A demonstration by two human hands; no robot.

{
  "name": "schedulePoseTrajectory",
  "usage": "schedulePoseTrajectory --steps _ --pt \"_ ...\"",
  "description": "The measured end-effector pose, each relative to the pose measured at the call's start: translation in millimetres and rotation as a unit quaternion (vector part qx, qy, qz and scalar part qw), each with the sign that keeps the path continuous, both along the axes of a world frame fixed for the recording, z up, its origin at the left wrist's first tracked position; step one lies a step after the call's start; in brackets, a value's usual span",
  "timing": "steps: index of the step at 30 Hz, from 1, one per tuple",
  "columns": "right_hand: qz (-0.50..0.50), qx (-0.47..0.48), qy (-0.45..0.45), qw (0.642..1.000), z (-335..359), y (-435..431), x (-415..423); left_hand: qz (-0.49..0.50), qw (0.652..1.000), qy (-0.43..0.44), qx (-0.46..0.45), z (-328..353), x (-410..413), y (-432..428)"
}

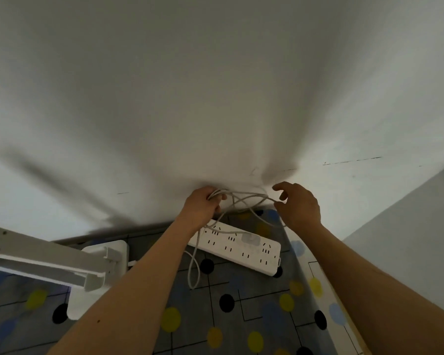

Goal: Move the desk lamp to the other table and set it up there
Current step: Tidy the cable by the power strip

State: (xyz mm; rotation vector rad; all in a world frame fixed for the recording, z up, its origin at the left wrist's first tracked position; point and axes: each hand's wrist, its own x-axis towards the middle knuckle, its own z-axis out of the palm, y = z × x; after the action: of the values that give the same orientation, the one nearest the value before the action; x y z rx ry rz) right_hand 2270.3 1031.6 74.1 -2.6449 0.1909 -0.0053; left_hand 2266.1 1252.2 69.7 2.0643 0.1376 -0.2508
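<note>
Holding the white cable in loops above the power strip, you have your left hand closed around a bunch of coils and your right hand half open, thumb and fingers pinching a single strand. The desk lamp sits to the left of the power strip on the patterned table, its white arm folded low over its base, well apart from your hands.

Several strands cross each other between your hands, so pulling them apart could tighten a knot instead of freeing length. One loop hangs down across the near edge of the power strip and trails toward the lamp; if it is the lamp's own lead, a sharp tug could drag or tip the lamp. The power strip lies close to the wall, and a snagged loop could pull it along too. Whether anything is plugged in I cannot tell; a pale block sits on the strip's top, but it is blurred. Check the plug end before you pull.
</note>
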Motion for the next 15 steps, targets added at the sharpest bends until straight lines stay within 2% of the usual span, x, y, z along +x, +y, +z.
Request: schedulePoseTrajectory --steps 3,6,11,13,15 --pt "-0.014 0.01 0.029 0.999 -15 -5 2 -0.023 0.979 -0.045 0.195 -15 5 10" --pt "-0.005 0.032 0.071 0.997 -30 -1 1 -0.097 0.943 -0.048 0.314 -28 6 20" --pt "0.009 0.046 0.112 0.993 -47 5 -3 -0.176 0.894 -0.037 0.411 -49 2 21" --pt "0.031 0.012 0.189 0.981 -48 3 -9 -0.171 0.886 -0.052 0.428 -52 3 22" --pt "0.048 0.004 0.29 0.956 -48 0 -11 -0.163 0.88 -0.077 0.439 -54 4 22"
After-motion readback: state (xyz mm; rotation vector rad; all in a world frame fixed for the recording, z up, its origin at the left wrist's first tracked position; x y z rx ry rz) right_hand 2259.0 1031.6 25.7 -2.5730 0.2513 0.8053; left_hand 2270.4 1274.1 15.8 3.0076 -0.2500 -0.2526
